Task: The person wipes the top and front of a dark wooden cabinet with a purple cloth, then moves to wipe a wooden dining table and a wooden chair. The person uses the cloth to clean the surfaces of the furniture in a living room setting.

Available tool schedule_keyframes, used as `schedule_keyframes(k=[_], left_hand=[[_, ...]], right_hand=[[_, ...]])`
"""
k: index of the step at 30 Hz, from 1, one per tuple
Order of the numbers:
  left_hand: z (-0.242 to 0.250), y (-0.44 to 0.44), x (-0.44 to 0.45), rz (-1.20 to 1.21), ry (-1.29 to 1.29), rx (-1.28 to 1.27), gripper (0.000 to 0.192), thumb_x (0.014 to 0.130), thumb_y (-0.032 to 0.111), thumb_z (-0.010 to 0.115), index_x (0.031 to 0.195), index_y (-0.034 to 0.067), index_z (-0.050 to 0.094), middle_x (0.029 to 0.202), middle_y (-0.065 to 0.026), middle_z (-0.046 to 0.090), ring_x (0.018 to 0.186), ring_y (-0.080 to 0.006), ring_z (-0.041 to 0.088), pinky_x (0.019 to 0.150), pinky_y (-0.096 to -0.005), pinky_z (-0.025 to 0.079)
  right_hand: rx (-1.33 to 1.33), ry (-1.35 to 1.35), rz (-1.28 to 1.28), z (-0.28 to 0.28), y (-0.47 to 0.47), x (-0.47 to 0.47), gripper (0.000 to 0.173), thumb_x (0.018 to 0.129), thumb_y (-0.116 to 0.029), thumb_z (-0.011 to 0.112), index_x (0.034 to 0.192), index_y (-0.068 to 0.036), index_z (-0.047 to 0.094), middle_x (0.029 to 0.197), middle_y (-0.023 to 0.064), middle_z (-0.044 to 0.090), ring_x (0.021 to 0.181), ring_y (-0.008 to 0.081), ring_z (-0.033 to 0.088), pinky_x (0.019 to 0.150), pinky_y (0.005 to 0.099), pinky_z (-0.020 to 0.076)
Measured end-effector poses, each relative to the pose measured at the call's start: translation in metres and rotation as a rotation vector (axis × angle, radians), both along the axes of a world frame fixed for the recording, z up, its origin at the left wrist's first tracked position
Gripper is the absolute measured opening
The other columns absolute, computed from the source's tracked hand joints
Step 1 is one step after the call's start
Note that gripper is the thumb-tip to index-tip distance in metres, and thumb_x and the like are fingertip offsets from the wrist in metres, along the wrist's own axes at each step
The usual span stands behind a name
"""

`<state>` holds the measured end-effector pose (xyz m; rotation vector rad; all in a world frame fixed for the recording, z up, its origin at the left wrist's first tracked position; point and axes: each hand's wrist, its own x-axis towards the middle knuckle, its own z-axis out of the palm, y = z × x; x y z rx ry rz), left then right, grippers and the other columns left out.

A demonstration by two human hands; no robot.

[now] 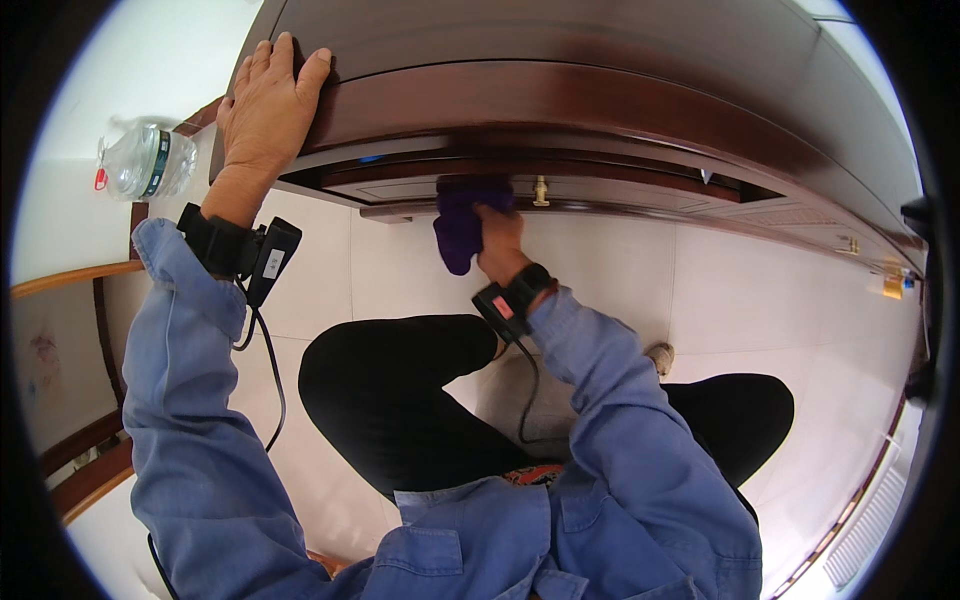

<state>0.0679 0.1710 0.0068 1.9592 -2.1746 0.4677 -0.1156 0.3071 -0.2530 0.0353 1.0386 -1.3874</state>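
Note:
A dark reddish-brown wooden cabinet (525, 97) stands before me. My left hand (274, 112) lies flat on its top near the left corner, fingers slightly spread. Below the top edge, a drawer (607, 187) with a brass knob (541, 191) sits with a dark gap along its upper side. My right hand (501, 236) grips a purple cloth (459, 229) against the drawer front, left of the knob. The cloth hangs down in a loose fold, and part of my right fingers is hidden by it.
A large clear plastic bottle (154, 163) with a red tag is at the far left. Below it is a wood-trimmed piece of furniture (75, 277). Pale floor tiles (735, 300) lie under the cabinet. More brass hardware (850, 245) shows farther right. A white vent grille (866, 529) is at lower right.

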Motion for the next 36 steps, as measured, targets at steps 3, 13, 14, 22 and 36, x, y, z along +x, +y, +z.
schedule_keyframes(k=[3,13,14,22,36], left_hand=[[-0.001,-0.002,0.003,-0.052,0.071,-0.03,0.078,0.097,0.066,0.036,0.153,0.012,0.042,0.159,-0.0167,0.038,0.149,-0.0356,0.032,0.114,-0.0638,0.025],[-0.01,-0.013,0.025,-0.173,-0.04,-0.043,0.077,0.098,0.064,0.036,0.152,0.01,0.044,0.157,-0.0178,0.042,0.147,-0.0346,0.035,0.117,-0.0545,0.027],[-0.01,-0.014,0.026,-0.161,-0.044,-0.04,0.077,0.099,0.064,0.035,0.152,0.01,0.044,0.157,-0.0179,0.041,0.147,-0.0345,0.035,0.118,-0.0545,0.027],[-0.009,-0.016,0.019,-0.084,-0.056,0.001,0.078,0.098,0.066,0.034,0.155,0.014,0.04,0.16,-0.0151,0.038,0.15,-0.0324,0.031,0.118,-0.0559,0.025],[-0.004,-0.01,-0.003,0.004,0.014,0.072,0.072,0.101,0.06,0.037,0.156,0.013,0.036,0.163,-0.0152,0.031,0.151,-0.0348,0.026,0.117,-0.0648,0.019]], right_hand=[[0.156,0.372,0.098,-0.058,-0.033,0.061,0.034,0.086,0.006,0.058,0.119,0.0,0.06,0.105,0.0136,0.069,0.084,0.0281,0.071,0.074,0.0411,0.0606],[-0.03,-0.134,0.248,-0.038,-0.054,0.167,0.025,0.086,0.005,0.057,0.11,0.002,0.064,0.098,0.0149,0.071,0.086,0.0292,0.071,0.075,0.0396,0.0598],[-0.015,-0.244,0.292,-0.04,-0.047,0.147,0.025,0.086,0.004,0.058,0.11,0.002,0.064,0.097,0.0129,0.071,0.087,0.0284,0.071,0.074,0.0386,0.0597],[-0.462,1.391,0.395,-0.122,0.025,-0.046,0.055,0.066,-0.016,0.072,0.119,-0.003,0.067,0.113,0.025,0.068,0.108,0.0432,0.063,0.098,0.047,0.0497],[0.138,0.624,-0.468,-0.031,0.099,-0.281,0.02,0.09,-0.006,0.064,0.108,0.002,0.064,0.092,0.0104,0.069,0.077,0.0218,0.067,0.068,0.0354,0.0565]])
